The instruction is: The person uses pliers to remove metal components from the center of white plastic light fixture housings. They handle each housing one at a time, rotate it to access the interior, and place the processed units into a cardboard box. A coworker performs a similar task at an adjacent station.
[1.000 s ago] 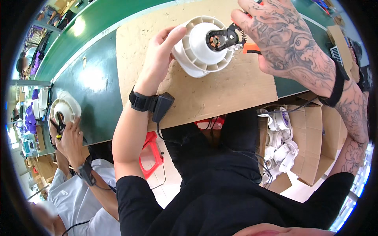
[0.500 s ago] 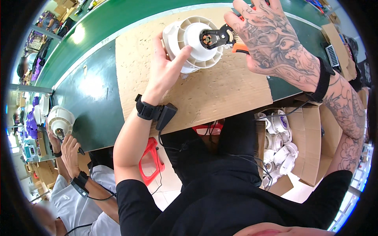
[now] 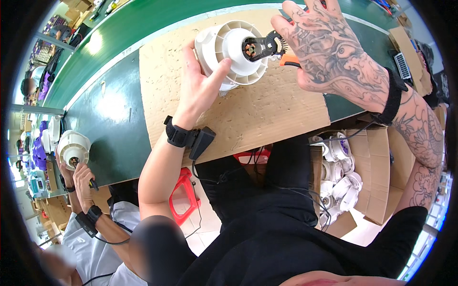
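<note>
A round white plastic housing (image 3: 233, 37) with a ribbed rim and a raised cone rests on the cardboard sheet, tilted so that its hub faces right. My left hand (image 3: 202, 90) is closed round its left side, thumb lying on the cone and fingers behind the rim. Orange-and-black handled pliers (image 3: 270, 46) with toothed black jaws are gripped in my right hand (image 3: 329, 50). Their jaw tips reach into the hub's opening, around a small brass-coloured part (image 3: 249, 49). My right palm and fingers hide most of the handles.
Brown cardboard (image 3: 171, 100) covers part of the green table (image 3: 114, 152). At the left, a co-worker's hand (image 3: 84, 183) works on a similar white housing (image 3: 73, 143). Below right stands an open carton (image 3: 374, 171) with several white parts (image 3: 341, 186). A red stool (image 3: 183, 202) is below.
My hands, the housing and the pliers stay almost in place, with only a slight shift. The co-worker's hand and tool have moved a little at the left.
</note>
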Action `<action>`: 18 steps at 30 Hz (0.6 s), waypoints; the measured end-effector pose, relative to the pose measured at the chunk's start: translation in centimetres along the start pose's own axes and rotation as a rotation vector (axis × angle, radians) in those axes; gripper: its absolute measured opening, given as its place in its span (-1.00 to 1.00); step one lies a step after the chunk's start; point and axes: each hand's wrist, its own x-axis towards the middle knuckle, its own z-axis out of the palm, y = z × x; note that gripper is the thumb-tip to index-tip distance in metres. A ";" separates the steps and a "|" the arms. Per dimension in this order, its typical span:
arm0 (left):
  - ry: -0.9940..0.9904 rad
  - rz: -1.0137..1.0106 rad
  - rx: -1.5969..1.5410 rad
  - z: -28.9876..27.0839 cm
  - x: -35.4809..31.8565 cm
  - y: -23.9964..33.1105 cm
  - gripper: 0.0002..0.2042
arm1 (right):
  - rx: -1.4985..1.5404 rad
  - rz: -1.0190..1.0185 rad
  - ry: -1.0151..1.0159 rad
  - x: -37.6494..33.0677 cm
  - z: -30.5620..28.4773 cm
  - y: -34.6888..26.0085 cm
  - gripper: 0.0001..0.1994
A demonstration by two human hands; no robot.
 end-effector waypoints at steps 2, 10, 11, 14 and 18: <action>-0.008 -0.011 -0.013 0.0 -0.1 0.3 -0.32 | 0.020 -0.001 -0.083 0.0 -1.5 -0.2 -0.50; 0.032 0.083 0.077 0.2 -0.3 0.4 -0.31 | 0.005 -0.043 -0.027 0.5 0.3 0.5 -0.51; 0.041 0.088 0.086 0.3 -0.3 0.6 -0.32 | -0.008 -0.054 -0.023 0.4 -0.1 0.5 -0.51; 0.062 0.085 0.076 0.4 -0.6 1.0 -0.36 | 0.032 -0.067 -0.051 0.4 -1.0 0.4 -0.51; 0.103 0.105 0.134 0.1 -0.9 1.7 -0.39 | 0.086 -0.084 -0.093 0.6 -1.7 0.4 -0.51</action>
